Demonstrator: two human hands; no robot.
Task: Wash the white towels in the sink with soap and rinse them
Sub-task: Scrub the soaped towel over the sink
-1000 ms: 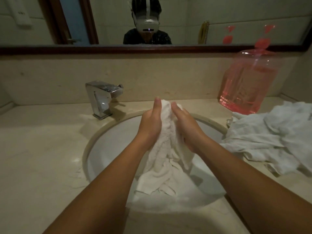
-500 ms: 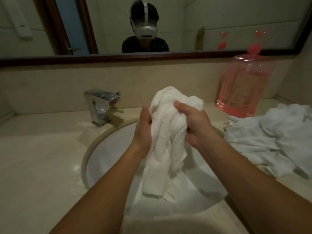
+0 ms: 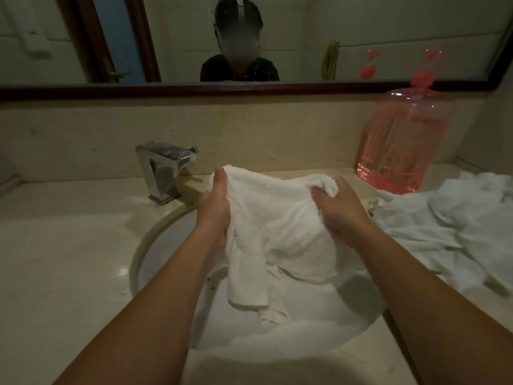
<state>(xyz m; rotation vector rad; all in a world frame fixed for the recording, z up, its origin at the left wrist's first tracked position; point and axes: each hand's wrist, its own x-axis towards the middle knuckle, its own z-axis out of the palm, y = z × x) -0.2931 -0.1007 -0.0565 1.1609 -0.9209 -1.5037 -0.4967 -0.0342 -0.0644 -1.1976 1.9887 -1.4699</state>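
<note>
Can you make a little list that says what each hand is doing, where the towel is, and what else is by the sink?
left hand: grips the towel's left edge
right hand: grips the towel's right corner
towel: spread between the hands, above the sink
sink: round, foamy inside
faucet: back left, no water visible
soap bottle: pink, back right
towel pile: on the counter, right of the sink
</note>
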